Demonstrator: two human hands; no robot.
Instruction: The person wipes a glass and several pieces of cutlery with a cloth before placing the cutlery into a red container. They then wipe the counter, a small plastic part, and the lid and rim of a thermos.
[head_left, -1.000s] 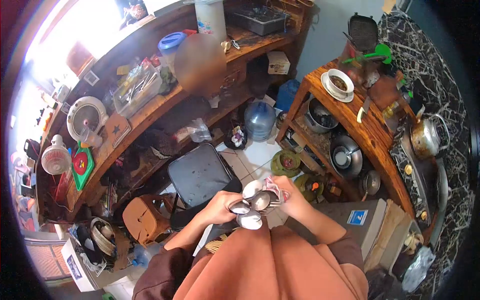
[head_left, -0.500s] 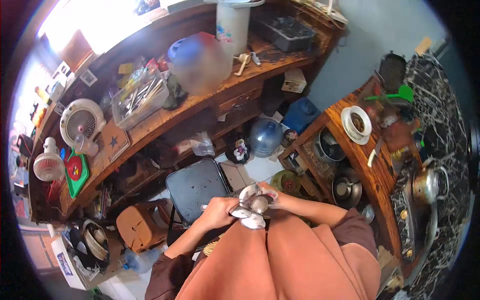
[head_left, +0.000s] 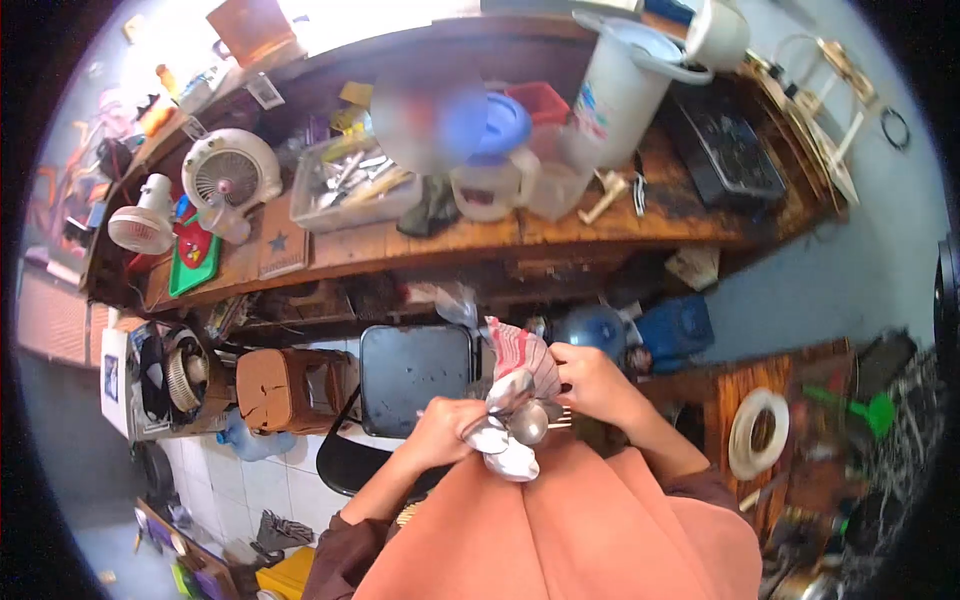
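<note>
My left hand (head_left: 445, 430) is closed around a bunch of metal spoons (head_left: 512, 462), with their bowls fanned out in front of my chest. A fork (head_left: 560, 420) shows its tines at the right side of the bunch. Close beside it, my right hand (head_left: 597, 386) grips a red-and-white striped cloth (head_left: 525, 355). The cloth stands up behind the spoons and appears to touch them. The handles are mostly hidden by my left hand.
A long wooden counter (head_left: 350, 230) carries a plastic bin of cutlery (head_left: 325, 205), a fan (head_left: 228, 172) and a tall white container (head_left: 625, 95). Below are a black-topped chair (head_left: 415, 380) and a brown stool (head_left: 275, 392). At right, a white bowl (head_left: 745, 460) sits on a wooden table.
My view has swung toward the counter. My right hand has moved away from the spoon bowls, and more of the striped cloth now shows. My left hand keeps its hold on the spoons.
</note>
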